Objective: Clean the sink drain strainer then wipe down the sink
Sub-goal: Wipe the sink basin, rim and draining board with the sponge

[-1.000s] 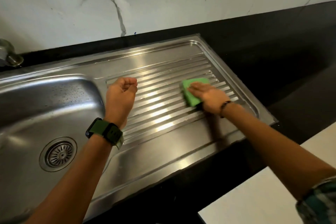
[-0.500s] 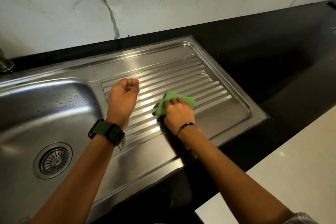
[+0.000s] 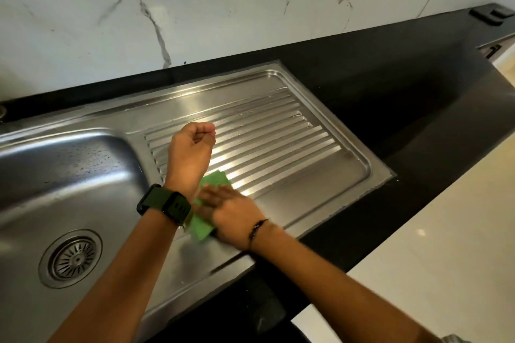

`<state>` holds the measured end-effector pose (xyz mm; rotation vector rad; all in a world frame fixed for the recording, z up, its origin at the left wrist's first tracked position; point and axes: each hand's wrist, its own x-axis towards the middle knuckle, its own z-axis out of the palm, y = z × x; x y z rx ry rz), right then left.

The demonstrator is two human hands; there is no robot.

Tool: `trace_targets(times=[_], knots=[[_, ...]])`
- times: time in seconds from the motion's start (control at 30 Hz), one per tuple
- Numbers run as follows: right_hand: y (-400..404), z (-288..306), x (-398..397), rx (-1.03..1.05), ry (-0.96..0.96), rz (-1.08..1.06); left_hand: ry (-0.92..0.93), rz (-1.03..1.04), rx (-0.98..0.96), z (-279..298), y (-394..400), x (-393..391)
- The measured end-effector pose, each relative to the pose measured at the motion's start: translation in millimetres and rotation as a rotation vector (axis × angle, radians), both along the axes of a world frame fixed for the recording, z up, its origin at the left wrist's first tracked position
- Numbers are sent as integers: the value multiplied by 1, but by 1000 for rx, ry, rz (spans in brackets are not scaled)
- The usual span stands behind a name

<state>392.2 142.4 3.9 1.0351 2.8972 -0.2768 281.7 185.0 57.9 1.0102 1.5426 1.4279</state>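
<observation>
A stainless steel sink (image 3: 69,175) with a ribbed drainboard (image 3: 278,142) fills the middle of the view. The round drain strainer (image 3: 71,258) sits in the basin floor at lower left. My right hand (image 3: 228,211) presses a green cloth (image 3: 204,220) flat onto the near left part of the drainboard, fingers straight and blurred. Part of the cloth is hidden under my left wrist. My left hand (image 3: 192,153) hovers over the ribs in a loose fist, holding nothing, with a dark green watch (image 3: 165,206) on the wrist.
Black countertop (image 3: 390,86) surrounds the sink and runs to the right. A white marble backsplash (image 3: 223,8) rises behind. A pale surface (image 3: 446,245) lies at lower right. Small dark items (image 3: 492,15) sit at the far right corner.
My right hand has slid the green cloth from the right part of the ribs toward the near left, now under my left wrist. My left hand stayed in its fist above the drainboard.
</observation>
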Motion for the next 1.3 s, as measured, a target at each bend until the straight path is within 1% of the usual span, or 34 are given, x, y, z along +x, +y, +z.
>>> trace_targets(times=[0.07, 0.13, 0.27, 0.3, 0.37, 0.47, 0.53, 0.57, 0.67, 0.77, 0.87, 0.93, 1.0, 1.07, 1.23, 1.3], knots=[[22, 4, 37, 21, -9, -69, -4, 16, 2, 0, 0, -4], [46, 10, 82, 9, -33, -191, -8, 16, -6, 1, -3, -9], [91, 23, 171, -34, -106, -594, -18, 8, -25, 1, -9, -13], [97, 24, 182, -64, -107, -662, -20, 7, -31, 1, -11, -12], [102, 23, 187, -110, -107, -730, -20, 0, -37, 0, -14, -11], [84, 17, 161, -116, -84, -791, -14, -13, -54, -4, -20, -12], [56, 14, 128, -117, -42, -764, -14, -27, -69, -6, -23, -16], [39, 12, 108, -119, -19, -719, -5, -36, -76, -7, -24, -20], [-18, 8, 41, -127, 2, -494, 35, -65, -83, -11, -30, -32], [-70, 3, -16, -144, -29, -263, 85, -79, -70, -14, -38, -44], [-82, 5, -18, -114, -42, -156, 101, -85, -72, -17, -46, -48], [-69, 9, 3, -94, -52, -74, 78, -98, -91, -18, -50, -49], [-50, 15, 28, -74, -67, -63, 69, -122, -104, -19, -54, -50], [-24, 23, 59, -56, -73, -174, 71, -147, -104, -20, -59, -52], [46, 37, 160, -66, -131, -673, 50, -163, -112, -24, -67, -55], [59, 34, 177, -57, -110, -779, 46, -166, -122, -25, -69, -54]])
